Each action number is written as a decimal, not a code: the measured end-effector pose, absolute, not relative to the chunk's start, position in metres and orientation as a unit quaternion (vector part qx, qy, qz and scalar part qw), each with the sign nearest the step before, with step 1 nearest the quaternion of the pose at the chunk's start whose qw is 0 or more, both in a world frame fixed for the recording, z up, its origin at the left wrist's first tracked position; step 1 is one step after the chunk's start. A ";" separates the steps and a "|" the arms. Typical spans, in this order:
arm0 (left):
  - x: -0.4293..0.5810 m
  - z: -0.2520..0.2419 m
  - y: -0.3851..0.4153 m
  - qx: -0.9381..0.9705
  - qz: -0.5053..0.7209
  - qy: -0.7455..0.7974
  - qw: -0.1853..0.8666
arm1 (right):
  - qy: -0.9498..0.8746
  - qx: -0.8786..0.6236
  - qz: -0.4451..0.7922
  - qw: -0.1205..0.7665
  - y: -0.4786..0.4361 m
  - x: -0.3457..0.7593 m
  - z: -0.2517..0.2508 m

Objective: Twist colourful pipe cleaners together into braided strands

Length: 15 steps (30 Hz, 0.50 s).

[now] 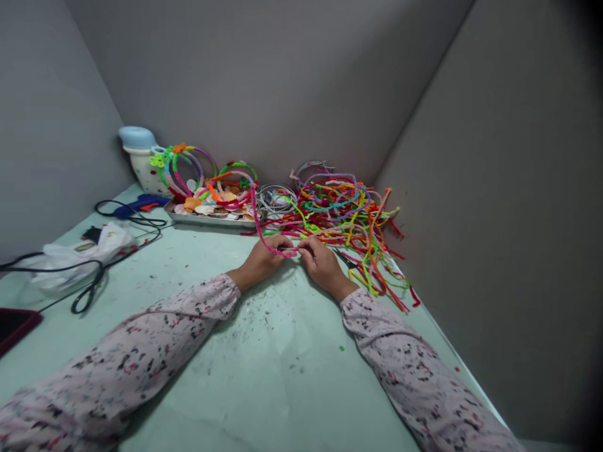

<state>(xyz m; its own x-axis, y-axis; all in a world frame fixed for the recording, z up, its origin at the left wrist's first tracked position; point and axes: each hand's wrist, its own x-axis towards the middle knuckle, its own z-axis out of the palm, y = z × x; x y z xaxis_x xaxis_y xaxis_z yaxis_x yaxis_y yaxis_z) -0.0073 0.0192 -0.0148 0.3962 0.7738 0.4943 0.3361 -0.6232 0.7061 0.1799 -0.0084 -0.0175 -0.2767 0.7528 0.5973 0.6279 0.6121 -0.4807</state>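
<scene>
Left hand (267, 258) and right hand (325, 263) pinch a pink pipe-cleaner strand (257, 221), whose raised curve (near the metal tray (207, 220)) could snag if tugged carelessly.

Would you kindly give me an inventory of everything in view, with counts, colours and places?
Pink fuzzy strip: 1, pink, between the hands
Fuzzy strips: uncountable heap, mixed colours, back right
Fuzzy hoops: several, multicoloured, at the tray
Tray: 1, silver, back of table
Flat pieces: many, white, orange and pink, in tray
Wire coils: count unclear, grey, right of tray
Container: 1, white, blue lid, back left
Unclear item: 1, blue and red, before container
Cable: count unclear, black, left
Bag: 1, white, left
Flat device: 1, dark, red edge, far left
Table: 1, pale green, beneath
Walls: 3, grey, around
Hands: 2, bare, centre
Sleeves: 2, pale pink, patterned, on arms
</scene>
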 end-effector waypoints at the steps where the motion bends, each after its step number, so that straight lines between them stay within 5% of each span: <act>1: -0.007 -0.015 0.019 0.793 0.425 0.350 0.260 | -0.796 -0.434 0.075 0.416 -0.008 0.180 -0.017; 15: -0.007 -0.011 0.016 0.805 0.408 0.368 0.222 | -0.795 -0.441 0.070 0.411 -0.009 0.179 -0.017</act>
<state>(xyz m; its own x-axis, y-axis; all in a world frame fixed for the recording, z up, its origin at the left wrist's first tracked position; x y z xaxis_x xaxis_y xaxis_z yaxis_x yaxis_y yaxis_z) -0.0073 0.0161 -0.0108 0.3954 0.7742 0.4943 0.4120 -0.6305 0.6578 0.1787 -0.0091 -0.0173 -0.2739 0.7588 0.5909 0.6433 0.6013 -0.4739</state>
